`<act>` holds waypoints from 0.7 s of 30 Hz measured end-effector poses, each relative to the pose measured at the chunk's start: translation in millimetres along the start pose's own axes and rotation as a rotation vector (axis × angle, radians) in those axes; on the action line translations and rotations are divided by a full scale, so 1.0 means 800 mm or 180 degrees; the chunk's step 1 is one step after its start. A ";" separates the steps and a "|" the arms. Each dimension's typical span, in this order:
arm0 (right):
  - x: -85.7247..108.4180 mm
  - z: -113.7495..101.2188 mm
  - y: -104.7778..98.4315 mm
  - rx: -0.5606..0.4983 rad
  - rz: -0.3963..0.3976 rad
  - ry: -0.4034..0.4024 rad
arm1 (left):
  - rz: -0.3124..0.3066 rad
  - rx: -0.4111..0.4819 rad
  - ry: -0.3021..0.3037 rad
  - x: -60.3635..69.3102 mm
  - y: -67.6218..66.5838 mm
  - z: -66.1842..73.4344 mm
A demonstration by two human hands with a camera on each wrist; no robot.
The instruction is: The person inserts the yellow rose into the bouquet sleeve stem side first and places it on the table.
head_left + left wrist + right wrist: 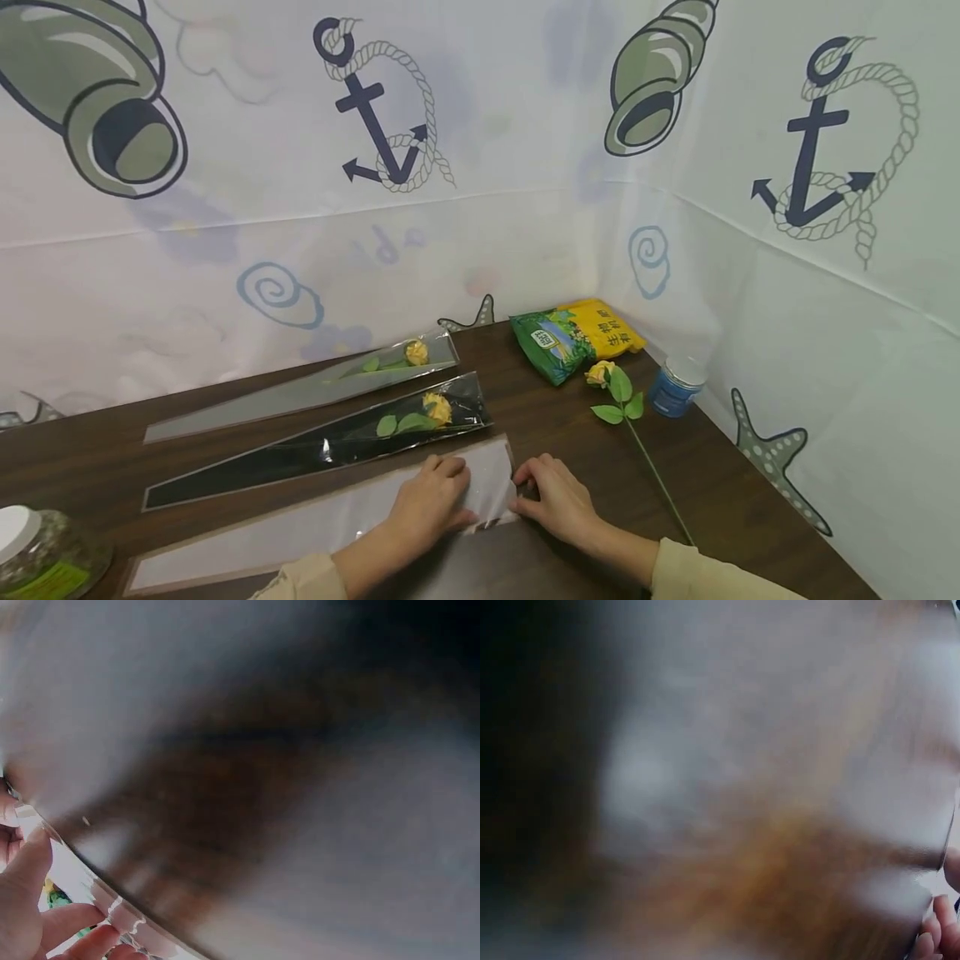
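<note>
A long, tapered white flower sleeve (300, 525) lies flat on the table, its wide end to the right. My left hand (431, 500) rests on the sleeve near that end, fingertips and thumb touching its surface. At the sleeve's right edge, my right hand (555, 496) pinches the film between thumb and fingers. In the left wrist view, the left thumb (30, 862) and fingers lie along the glossy sleeve. Only the right hand's fingertips (946, 930) show at the edge of the right wrist view. Most of both wrist views is blurred.
Behind lie a black sleeve (300, 462) and a grey sleeve (262, 408), each with a yellow rose. A loose yellow rose (622, 392) lies right of my right hand. A green-yellow packet (573, 337), a blue jar (675, 390) and a white-lidded jar (52, 554) stand around.
</note>
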State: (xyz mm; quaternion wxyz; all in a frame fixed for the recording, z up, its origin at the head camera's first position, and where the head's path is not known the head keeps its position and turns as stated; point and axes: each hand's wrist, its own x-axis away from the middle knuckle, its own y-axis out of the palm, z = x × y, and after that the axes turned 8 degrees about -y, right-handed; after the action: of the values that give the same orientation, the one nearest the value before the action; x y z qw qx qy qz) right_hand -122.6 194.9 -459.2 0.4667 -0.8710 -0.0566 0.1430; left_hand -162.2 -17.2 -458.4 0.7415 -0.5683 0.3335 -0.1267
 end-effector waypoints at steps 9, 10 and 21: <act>-0.016 0.004 -0.008 -0.1183 -0.0356 -0.0039 | 0.0007 -0.0079 0.0068 0.000 0.001 -0.001; -0.017 0.006 -0.010 -0.1602 -0.0453 0.0098 | 0.0003 -0.0096 0.0071 0.000 0.001 -0.001; -0.029 0.022 -0.025 -0.2865 -0.1123 0.1270 | -0.0102 -0.0110 0.0077 0.000 -0.002 -0.005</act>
State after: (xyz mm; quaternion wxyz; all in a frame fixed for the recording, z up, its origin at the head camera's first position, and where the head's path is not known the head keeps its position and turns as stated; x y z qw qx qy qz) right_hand -149.5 215.0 -447.1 0.0648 -0.9729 -0.1682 -0.1451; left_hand -164.3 -20.8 -457.6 0.7254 -0.5847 0.3354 -0.1396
